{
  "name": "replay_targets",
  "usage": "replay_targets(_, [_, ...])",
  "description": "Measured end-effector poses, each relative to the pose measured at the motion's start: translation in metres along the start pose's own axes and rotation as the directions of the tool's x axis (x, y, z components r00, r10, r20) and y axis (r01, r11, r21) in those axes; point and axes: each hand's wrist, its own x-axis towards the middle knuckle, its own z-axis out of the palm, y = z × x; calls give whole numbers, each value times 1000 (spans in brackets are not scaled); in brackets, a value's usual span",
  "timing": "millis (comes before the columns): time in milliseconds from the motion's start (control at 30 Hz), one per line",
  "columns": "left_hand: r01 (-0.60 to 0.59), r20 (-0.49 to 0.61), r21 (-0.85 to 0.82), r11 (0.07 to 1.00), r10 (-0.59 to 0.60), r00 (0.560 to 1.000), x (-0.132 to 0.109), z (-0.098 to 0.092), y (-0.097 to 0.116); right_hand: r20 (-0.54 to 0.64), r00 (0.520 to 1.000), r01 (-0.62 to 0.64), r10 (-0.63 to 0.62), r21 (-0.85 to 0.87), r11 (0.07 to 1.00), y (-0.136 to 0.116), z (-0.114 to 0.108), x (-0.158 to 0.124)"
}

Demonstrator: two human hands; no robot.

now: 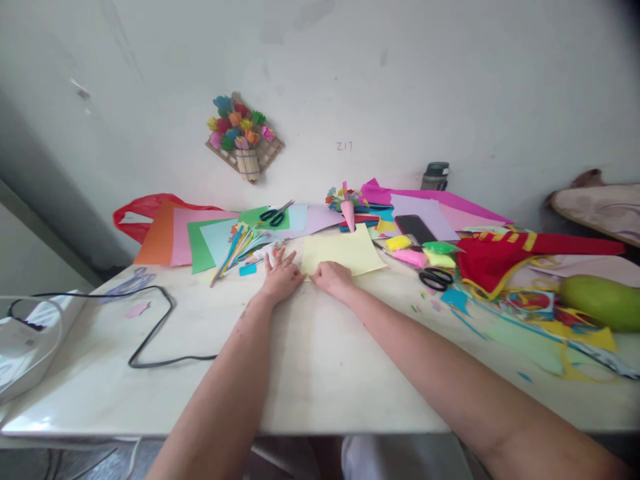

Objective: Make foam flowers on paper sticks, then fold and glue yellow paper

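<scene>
A pale yellow sheet of paper (345, 250) lies on the white table in front of me. My left hand (283, 275) rests at its lower left corner, fingers spread, with the thumb side touching the paper's edge. At the near edge of the same sheet is my right hand (331, 277), its fingers curled together and pressed on the paper close to the left hand. Whatever sits between the right fingertips is too small to make out.
Colored sheets (180, 233), paper strips (235, 250) and scissors (276, 213) lie left and behind. To the right are a phone (415, 229), clay packs (410, 257), black-handled scissors (437, 279), red cloth (495, 263) and a green fruit (603, 303). A black cable (167, 313) crosses the left side.
</scene>
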Motion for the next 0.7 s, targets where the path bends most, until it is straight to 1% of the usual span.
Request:
replay_targets(233, [6,-10,-15,1000,-6,1000,-1,1,0,-9,1000,8,-8,-9,1000,0,2,0])
replay_targets(433, [0,-17,-50,999,-1,1000,-4,-2,1,8,1000,9,-8,-26,1000,-2,-3,-4])
replay_targets(700, [4,22,-106,994,-1,1000,-5,-7,6,15,1000,27,-26,-38,999,-2,-2,-5])
